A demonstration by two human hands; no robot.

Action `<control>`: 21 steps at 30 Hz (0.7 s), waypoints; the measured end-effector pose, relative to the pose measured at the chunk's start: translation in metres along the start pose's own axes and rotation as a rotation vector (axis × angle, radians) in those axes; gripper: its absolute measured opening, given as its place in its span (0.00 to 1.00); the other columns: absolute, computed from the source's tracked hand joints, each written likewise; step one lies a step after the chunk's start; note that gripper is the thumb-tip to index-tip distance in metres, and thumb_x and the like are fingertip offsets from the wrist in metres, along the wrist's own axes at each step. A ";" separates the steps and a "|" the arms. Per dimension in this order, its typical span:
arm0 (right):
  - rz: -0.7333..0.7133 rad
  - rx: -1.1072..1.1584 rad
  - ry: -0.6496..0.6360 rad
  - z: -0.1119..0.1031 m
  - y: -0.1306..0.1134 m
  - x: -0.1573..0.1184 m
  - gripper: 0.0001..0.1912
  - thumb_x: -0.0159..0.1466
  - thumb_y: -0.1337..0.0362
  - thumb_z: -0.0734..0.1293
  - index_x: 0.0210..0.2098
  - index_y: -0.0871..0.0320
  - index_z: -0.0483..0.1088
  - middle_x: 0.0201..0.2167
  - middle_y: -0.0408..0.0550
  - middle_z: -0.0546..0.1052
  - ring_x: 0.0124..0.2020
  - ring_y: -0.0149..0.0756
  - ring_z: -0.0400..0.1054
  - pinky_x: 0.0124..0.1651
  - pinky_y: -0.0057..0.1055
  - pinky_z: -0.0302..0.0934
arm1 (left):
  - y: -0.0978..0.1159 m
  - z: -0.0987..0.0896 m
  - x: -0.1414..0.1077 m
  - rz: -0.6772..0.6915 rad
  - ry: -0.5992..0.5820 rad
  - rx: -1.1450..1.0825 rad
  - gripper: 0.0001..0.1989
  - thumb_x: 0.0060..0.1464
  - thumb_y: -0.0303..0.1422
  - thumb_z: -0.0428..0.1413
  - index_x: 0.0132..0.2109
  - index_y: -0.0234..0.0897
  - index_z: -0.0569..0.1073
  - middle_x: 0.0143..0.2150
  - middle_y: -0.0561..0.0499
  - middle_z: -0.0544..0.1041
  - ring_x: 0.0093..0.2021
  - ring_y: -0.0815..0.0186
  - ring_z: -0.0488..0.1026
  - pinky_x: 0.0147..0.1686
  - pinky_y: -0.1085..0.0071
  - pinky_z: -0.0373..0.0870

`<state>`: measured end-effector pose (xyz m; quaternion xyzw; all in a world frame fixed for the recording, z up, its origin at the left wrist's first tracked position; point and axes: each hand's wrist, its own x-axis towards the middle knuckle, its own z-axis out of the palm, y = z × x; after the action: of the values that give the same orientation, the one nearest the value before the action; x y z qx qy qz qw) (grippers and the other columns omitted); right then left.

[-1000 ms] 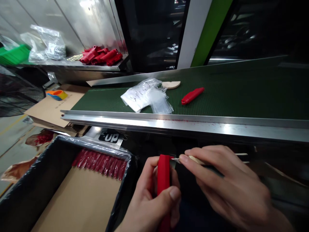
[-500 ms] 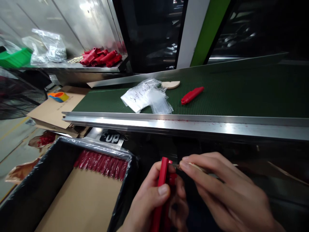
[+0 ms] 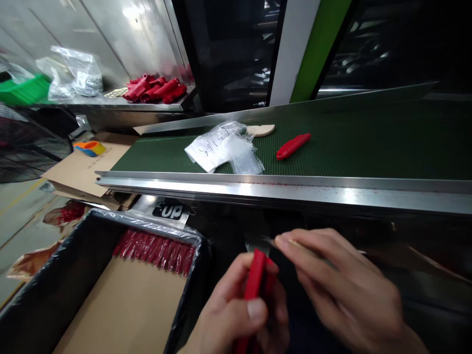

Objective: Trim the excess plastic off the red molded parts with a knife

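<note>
My left hand (image 3: 239,307) is closed around a red plastic part (image 3: 255,278), its long straight edge tilted upward. The lower end of that part is hidden by my fingers and thumb. To the right, my right hand (image 3: 342,285) pinches a slim tool with a pale handle (image 3: 300,246). Its thin tip points left, above and a little apart from the top of the red part; the tip is too blurred to make out its exact kind. Beyond both hands, another red plastic piece (image 3: 293,146) lies on the green conveyor belt (image 3: 368,147).
Plastic bags (image 3: 221,147) and a pale half-round piece (image 3: 260,130) rest on the belt behind its metal rail (image 3: 313,189). At lower left stands a lined bin (image 3: 37,275) with a row of wrapped red pieces (image 3: 155,250) on cardboard. More red parts (image 3: 155,88) are piled on a metal shelf.
My left hand and the red part have dropped slightly and tilted. The tool's tip, close against the part's upper end before, is now apart from it, higher up.
</note>
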<state>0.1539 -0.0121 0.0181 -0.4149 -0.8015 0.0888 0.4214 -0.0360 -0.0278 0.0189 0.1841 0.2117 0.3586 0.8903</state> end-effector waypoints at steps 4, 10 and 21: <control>0.072 0.041 0.018 -0.009 0.007 -0.003 0.26 0.61 0.82 0.63 0.56 0.62 0.69 0.50 0.54 0.71 0.50 0.37 0.67 0.48 0.34 0.65 | -0.009 -0.006 -0.002 0.032 -0.169 -0.085 0.18 0.60 0.40 0.57 0.54 0.36 0.71 0.41 0.41 0.80 0.29 0.71 0.76 0.28 0.81 0.65; -0.089 0.060 -0.179 -0.017 0.009 -0.004 0.26 0.61 0.80 0.64 0.57 0.58 0.68 0.51 0.51 0.70 0.52 0.38 0.63 0.48 0.34 0.64 | 0.001 -0.006 -0.012 -0.185 0.044 -0.148 0.23 0.63 0.44 0.49 0.54 0.30 0.73 0.33 0.42 0.81 0.27 0.68 0.74 0.26 0.77 0.65; -0.209 -0.008 -0.139 -0.009 0.009 0.004 0.24 0.61 0.80 0.65 0.55 0.58 0.68 0.49 0.50 0.72 0.49 0.41 0.63 0.48 0.41 0.60 | 0.014 0.003 -0.010 -0.208 0.087 -0.070 0.21 0.55 0.42 0.53 0.45 0.28 0.78 0.26 0.45 0.76 0.22 0.66 0.71 0.27 0.71 0.68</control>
<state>0.1654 -0.0054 0.0216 -0.3238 -0.8679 0.0700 0.3702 -0.0489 -0.0262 0.0308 0.1145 0.2553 0.2792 0.9185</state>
